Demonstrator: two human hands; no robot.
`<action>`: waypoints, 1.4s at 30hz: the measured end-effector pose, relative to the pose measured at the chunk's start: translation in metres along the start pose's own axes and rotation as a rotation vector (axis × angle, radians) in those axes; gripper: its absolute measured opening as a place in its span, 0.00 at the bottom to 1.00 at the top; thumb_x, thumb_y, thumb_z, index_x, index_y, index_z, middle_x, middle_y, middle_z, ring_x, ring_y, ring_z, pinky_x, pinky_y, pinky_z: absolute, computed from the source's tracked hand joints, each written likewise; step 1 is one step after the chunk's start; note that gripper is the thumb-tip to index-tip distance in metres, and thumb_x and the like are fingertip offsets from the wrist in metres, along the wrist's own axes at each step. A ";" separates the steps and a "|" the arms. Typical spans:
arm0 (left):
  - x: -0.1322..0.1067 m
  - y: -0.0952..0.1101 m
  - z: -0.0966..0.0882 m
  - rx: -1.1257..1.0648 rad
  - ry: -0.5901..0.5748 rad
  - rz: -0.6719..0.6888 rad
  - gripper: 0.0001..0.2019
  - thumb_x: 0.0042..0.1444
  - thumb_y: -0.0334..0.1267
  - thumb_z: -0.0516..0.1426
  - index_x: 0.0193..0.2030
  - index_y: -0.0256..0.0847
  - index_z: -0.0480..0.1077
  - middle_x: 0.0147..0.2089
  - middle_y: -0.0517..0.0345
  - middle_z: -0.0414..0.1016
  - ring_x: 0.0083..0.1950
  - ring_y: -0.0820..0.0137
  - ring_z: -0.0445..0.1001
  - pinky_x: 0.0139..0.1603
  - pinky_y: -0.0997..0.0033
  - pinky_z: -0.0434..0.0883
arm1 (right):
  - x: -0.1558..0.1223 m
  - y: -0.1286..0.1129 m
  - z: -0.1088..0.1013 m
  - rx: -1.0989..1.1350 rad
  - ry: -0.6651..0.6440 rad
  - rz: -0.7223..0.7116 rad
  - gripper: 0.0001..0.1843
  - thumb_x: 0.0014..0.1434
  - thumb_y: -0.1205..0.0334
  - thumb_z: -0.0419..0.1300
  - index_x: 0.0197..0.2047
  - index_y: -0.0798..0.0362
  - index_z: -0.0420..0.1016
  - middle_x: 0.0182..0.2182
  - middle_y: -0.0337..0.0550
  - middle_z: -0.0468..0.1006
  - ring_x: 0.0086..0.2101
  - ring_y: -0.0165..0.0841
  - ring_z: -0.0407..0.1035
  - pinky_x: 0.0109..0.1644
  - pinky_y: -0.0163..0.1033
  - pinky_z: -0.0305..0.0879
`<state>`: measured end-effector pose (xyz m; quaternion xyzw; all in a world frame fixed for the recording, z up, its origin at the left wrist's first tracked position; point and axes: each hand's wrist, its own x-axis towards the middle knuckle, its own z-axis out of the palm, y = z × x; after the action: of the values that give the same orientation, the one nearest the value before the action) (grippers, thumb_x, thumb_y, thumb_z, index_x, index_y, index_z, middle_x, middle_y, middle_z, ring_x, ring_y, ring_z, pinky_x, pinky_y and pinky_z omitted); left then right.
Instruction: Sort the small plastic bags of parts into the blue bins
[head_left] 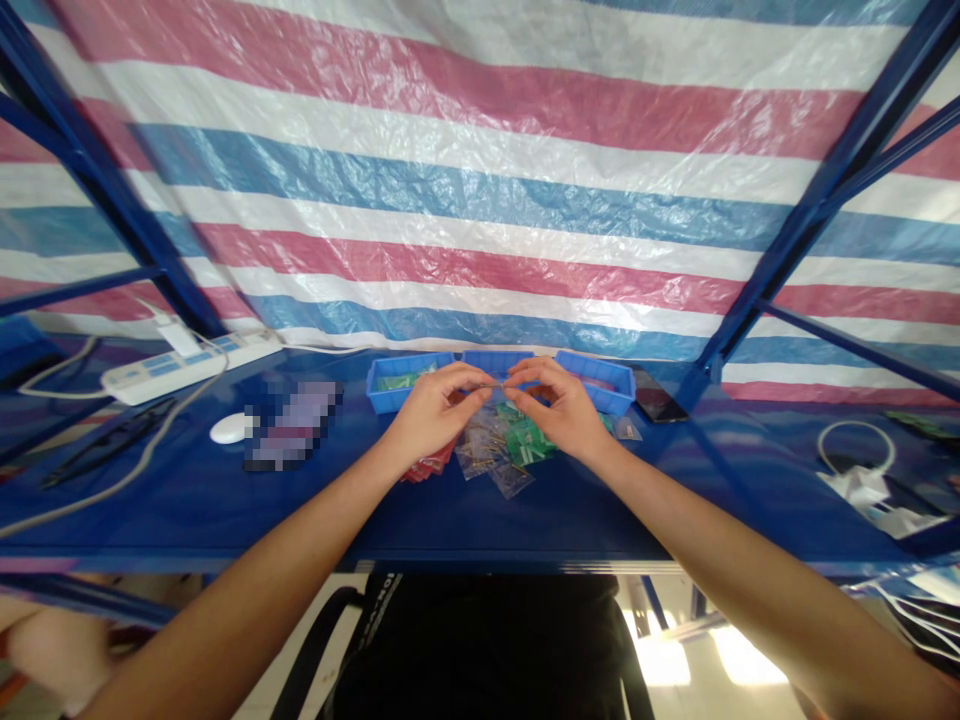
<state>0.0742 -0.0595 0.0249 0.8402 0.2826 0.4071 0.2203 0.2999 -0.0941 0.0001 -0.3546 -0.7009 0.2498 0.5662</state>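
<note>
My left hand (435, 410) and my right hand (559, 405) meet fingertip to fingertip above the blue table (187, 500). Both are pinched on one small thin part (500, 385) held between them; it is too small to name. Under the hands lies a heap of small clear bags (491, 450) with tiny parts, some green bags (529, 440) and some red bags (427, 465). Behind the hands stand three low blue trays (409, 380) in a row.
A white power strip (187, 365) with cables lies at the back left, a white mouse (232, 428) and a blurred item beside it. A dark phone (658, 400) lies right of the trays. A white charger with coiled cable (862, 480) sits far right. A striped tarp hangs behind.
</note>
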 end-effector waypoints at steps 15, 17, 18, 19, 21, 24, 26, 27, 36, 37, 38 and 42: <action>-0.002 -0.008 0.006 -0.140 0.075 -0.090 0.19 0.66 0.44 0.63 0.59 0.44 0.65 0.50 0.51 0.84 0.49 0.64 0.84 0.50 0.64 0.78 | 0.005 0.014 -0.002 0.212 0.028 0.182 0.22 0.61 0.49 0.71 0.52 0.45 0.70 0.37 0.39 0.80 0.35 0.36 0.78 0.37 0.41 0.75; -0.002 -0.007 0.002 0.020 0.079 -0.051 0.15 0.68 0.43 0.61 0.58 0.44 0.68 0.51 0.52 0.83 0.50 0.63 0.83 0.51 0.62 0.77 | 0.008 0.016 -0.011 0.108 0.090 0.154 0.18 0.63 0.50 0.68 0.50 0.45 0.69 0.35 0.38 0.79 0.34 0.37 0.77 0.34 0.41 0.73; -0.002 -0.006 -0.001 0.106 0.064 -0.020 0.12 0.69 0.43 0.60 0.55 0.44 0.70 0.50 0.52 0.83 0.50 0.62 0.82 0.52 0.61 0.77 | 0.009 0.017 -0.017 0.009 0.108 0.120 0.14 0.65 0.51 0.67 0.48 0.45 0.70 0.33 0.39 0.78 0.33 0.37 0.76 0.34 0.41 0.73; -0.002 -0.005 -0.003 0.182 0.037 0.015 0.09 0.69 0.42 0.59 0.52 0.44 0.73 0.49 0.53 0.83 0.49 0.62 0.82 0.53 0.61 0.76 | 0.011 0.018 -0.022 -0.114 0.120 0.072 0.09 0.66 0.53 0.65 0.46 0.46 0.72 0.33 0.40 0.78 0.34 0.38 0.76 0.36 0.42 0.73; -0.002 -0.005 -0.006 0.280 -0.043 0.083 0.07 0.70 0.41 0.57 0.46 0.44 0.76 0.47 0.53 0.82 0.49 0.61 0.81 0.54 0.60 0.74 | 0.014 0.020 -0.033 -0.330 0.134 -0.040 0.03 0.66 0.59 0.62 0.44 0.47 0.76 0.38 0.44 0.79 0.36 0.39 0.75 0.40 0.44 0.73; -0.004 -0.007 -0.006 0.303 -0.168 0.123 0.09 0.71 0.41 0.57 0.48 0.44 0.78 0.49 0.52 0.82 0.50 0.61 0.81 0.56 0.61 0.74 | 0.018 0.023 -0.044 -0.471 0.113 -0.147 0.09 0.67 0.64 0.58 0.45 0.47 0.80 0.46 0.48 0.80 0.42 0.41 0.76 0.43 0.46 0.74; -0.005 -0.010 -0.004 0.286 -0.234 0.132 0.10 0.70 0.42 0.58 0.51 0.45 0.79 0.52 0.52 0.82 0.51 0.61 0.82 0.58 0.61 0.74 | 0.019 0.027 -0.047 -0.521 0.090 -0.153 0.12 0.69 0.64 0.57 0.49 0.48 0.81 0.50 0.50 0.80 0.44 0.42 0.76 0.46 0.48 0.75; -0.006 -0.011 -0.003 0.279 -0.259 0.135 0.10 0.70 0.42 0.58 0.51 0.45 0.79 0.54 0.51 0.82 0.53 0.60 0.82 0.60 0.61 0.74 | 0.019 0.029 -0.047 -0.546 0.076 -0.150 0.13 0.69 0.63 0.57 0.51 0.49 0.81 0.53 0.51 0.80 0.45 0.43 0.77 0.48 0.50 0.76; -0.008 -0.023 0.001 0.303 -0.301 0.057 0.17 0.61 0.47 0.67 0.56 0.49 0.82 0.46 0.53 0.86 0.41 0.60 0.83 0.46 0.65 0.75 | 0.015 0.050 -0.037 -0.633 -0.147 -0.191 0.19 0.68 0.57 0.64 0.59 0.50 0.81 0.63 0.55 0.77 0.64 0.52 0.69 0.73 0.62 0.62; -0.008 -0.024 0.001 0.307 -0.296 0.060 0.15 0.62 0.46 0.67 0.55 0.49 0.82 0.45 0.53 0.86 0.39 0.61 0.82 0.45 0.65 0.75 | 0.016 0.050 -0.037 -0.629 -0.160 -0.184 0.16 0.68 0.57 0.64 0.57 0.49 0.82 0.62 0.54 0.78 0.63 0.51 0.70 0.72 0.62 0.63; -0.008 -0.025 0.001 0.309 -0.288 0.067 0.14 0.62 0.45 0.66 0.53 0.49 0.83 0.44 0.54 0.86 0.39 0.61 0.82 0.44 0.66 0.74 | 0.016 0.050 -0.037 -0.624 -0.164 -0.180 0.14 0.69 0.56 0.64 0.55 0.49 0.83 0.60 0.54 0.80 0.62 0.51 0.71 0.71 0.62 0.64; -0.005 -0.026 0.000 0.293 -0.270 0.097 0.09 0.64 0.41 0.64 0.49 0.50 0.84 0.44 0.55 0.87 0.42 0.60 0.84 0.50 0.64 0.74 | 0.016 0.042 -0.037 -0.587 -0.101 -0.200 0.11 0.70 0.56 0.62 0.51 0.48 0.83 0.54 0.52 0.82 0.57 0.48 0.73 0.67 0.59 0.67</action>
<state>0.0642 -0.0433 0.0059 0.9229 0.2657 0.2554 0.1119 0.3428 -0.0575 -0.0127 -0.4193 -0.8018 -0.0028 0.4259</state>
